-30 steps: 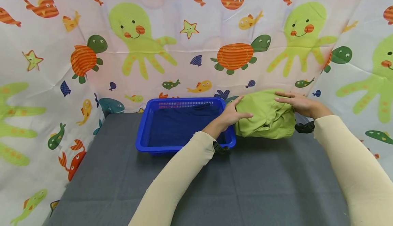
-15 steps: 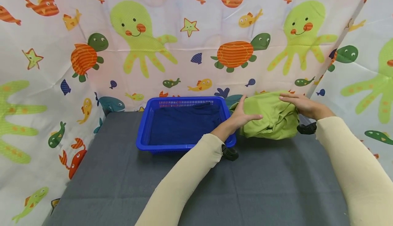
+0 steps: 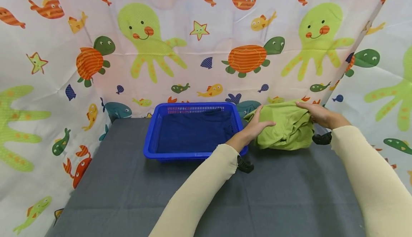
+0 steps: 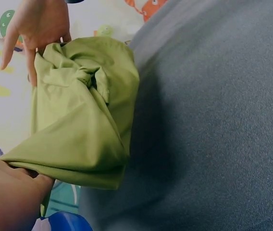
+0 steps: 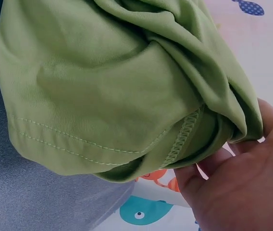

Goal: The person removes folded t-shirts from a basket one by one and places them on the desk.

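A bunched green garment point(image 3: 283, 128) hangs between my hands at the back right; the right wrist view shows a stitched hem point(image 5: 79, 144) on it. My left hand point(image 3: 250, 131) grips its left side, with the thumb in front; the left wrist view shows a fold of cloth caught at my left fingers point(image 4: 43, 185). My right hand point(image 3: 325, 116) holds the right side, its fingers point(image 5: 192, 180) tucked behind the cloth's edge. Left of the garment stands a blue plastic basket point(image 3: 146, 142), with dark blue cloth point(image 3: 193, 133) lying flat inside.
A grey cloth point(image 3: 135, 194) covers the table. Behind and at both sides hangs a white curtain point(image 3: 193, 69) printed with sea animals. My left forearm passes over the basket's front right corner.
My left hand has shifted right, away from over the basket. The green garment has moved slightly right and lower, and its folds have changed. The basket stays in place.
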A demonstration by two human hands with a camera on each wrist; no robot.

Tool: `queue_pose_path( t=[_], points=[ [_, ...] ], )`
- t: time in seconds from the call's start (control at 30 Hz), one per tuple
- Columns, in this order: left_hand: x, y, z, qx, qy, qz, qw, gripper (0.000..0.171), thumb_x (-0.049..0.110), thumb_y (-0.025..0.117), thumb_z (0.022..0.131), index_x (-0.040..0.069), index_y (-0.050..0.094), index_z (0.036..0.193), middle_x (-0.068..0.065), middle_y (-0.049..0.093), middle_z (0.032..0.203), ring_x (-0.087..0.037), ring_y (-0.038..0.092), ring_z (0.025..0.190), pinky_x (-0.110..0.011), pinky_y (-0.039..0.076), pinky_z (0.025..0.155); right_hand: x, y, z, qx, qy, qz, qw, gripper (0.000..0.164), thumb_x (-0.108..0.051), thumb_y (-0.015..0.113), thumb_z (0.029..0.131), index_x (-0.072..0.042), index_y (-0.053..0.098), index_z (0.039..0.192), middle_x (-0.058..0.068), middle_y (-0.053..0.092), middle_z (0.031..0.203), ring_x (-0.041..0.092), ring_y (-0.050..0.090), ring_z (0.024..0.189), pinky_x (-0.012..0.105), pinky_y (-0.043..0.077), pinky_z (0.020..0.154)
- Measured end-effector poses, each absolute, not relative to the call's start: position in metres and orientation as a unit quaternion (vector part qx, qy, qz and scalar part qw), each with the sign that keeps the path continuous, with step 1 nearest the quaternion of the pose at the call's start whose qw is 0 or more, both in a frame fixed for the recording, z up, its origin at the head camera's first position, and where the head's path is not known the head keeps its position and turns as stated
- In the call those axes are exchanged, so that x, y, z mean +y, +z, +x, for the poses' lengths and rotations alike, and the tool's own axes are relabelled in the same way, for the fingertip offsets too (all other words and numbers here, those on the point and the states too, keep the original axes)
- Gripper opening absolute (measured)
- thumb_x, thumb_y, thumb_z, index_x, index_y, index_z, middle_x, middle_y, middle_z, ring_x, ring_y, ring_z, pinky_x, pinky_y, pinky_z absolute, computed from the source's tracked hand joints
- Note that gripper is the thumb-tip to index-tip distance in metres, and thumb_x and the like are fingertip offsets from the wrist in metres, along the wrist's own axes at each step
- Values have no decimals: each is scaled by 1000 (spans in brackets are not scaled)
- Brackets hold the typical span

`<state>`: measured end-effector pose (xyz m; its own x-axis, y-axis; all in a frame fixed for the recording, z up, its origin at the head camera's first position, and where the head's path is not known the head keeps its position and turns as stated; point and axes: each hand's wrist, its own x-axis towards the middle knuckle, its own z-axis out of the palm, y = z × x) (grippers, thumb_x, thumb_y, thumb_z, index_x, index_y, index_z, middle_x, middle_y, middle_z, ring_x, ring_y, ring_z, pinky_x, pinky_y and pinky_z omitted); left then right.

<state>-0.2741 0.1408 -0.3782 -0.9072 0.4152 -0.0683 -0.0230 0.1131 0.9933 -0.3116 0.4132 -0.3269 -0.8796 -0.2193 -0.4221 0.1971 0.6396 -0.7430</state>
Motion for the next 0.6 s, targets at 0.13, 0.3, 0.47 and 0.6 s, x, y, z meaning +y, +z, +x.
queue_pose_path(
  t=[0.13, 0.3, 0.47, 0.6],
  points=[
    [142, -381, -276, 725, 654, 127, 173, 81, 35, 66, 95, 37, 19, 161, 4, 14, 171, -26, 19, 158, -54, 27, 123, 412, -329, -313, 872, -423, -6, 246, 89, -62, 24, 105, 2, -1, 161, 33, -5, 165, 55, -1, 151, 69, 8, 121],
    [145, -381, -277, 722, 655, 134, 179, 75, 37, 61, 97, 34, 23, 161, 4, 17, 171, -26, 22, 157, -54, 28, 123, 412, -331, -313, 875, -413, 1, 253, 88, -62, 22, 105, 0, -5, 161, 33, -10, 165, 55, -3, 151, 69, 8, 121],
    [146, -382, -277, 715, 659, 141, 186, 71, 39, 59, 99, 34, 24, 161, 5, 16, 171, -25, 21, 157, -54, 28, 123, 412, -336, -313, 875, -417, 9, 244, 92, -65, 19, 103, 4, -1, 160, 34, -2, 165, 54, 5, 152, 69, 11, 121],
    [145, -384, -276, 707, 666, 131, 196, 71, 38, 59, 99, 33, 25, 161, 2, 12, 172, -25, 13, 159, -56, 24, 124, 411, -340, -314, 875, -423, 17, 236, 94, -67, 21, 102, 6, 2, 160, 35, 0, 164, 53, 7, 152, 68, 12, 122]
  ],
)
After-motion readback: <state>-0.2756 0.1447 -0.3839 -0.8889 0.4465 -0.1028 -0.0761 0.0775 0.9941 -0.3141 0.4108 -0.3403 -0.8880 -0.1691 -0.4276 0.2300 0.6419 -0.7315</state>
